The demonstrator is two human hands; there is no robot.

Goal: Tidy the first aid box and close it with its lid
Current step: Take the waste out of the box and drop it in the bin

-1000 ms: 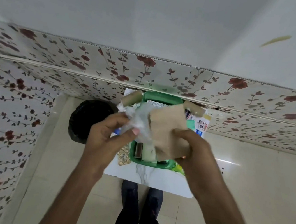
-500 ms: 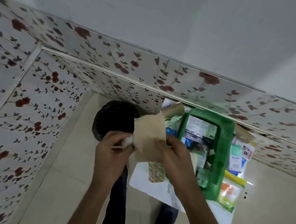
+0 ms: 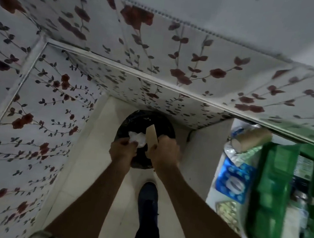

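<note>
The green first aid box [image 3: 262,192] stands open on a white table at the right, blurred, with packets and bottles inside. My left hand [image 3: 123,149] pinches a crumpled white plastic wrapper [image 3: 137,138]. My right hand [image 3: 164,152] grips a tan piece of cardboard [image 3: 152,136]. Both hands are held over a black-lined bin [image 3: 145,121] on the floor, well to the left of the box. No lid is visible.
A brown bandage roll [image 3: 253,139], a blue packet [image 3: 233,183] and a blister strip [image 3: 228,210] lie on the table [image 3: 219,153] left of the box. Flowered wall panels enclose the corner behind the bin. My leg [image 3: 147,217] stands on the pale floor.
My view and both hands have swung left, away from the box, carrying the wrapper and cardboard to above the bin. The cardboard now looks folded narrower.
</note>
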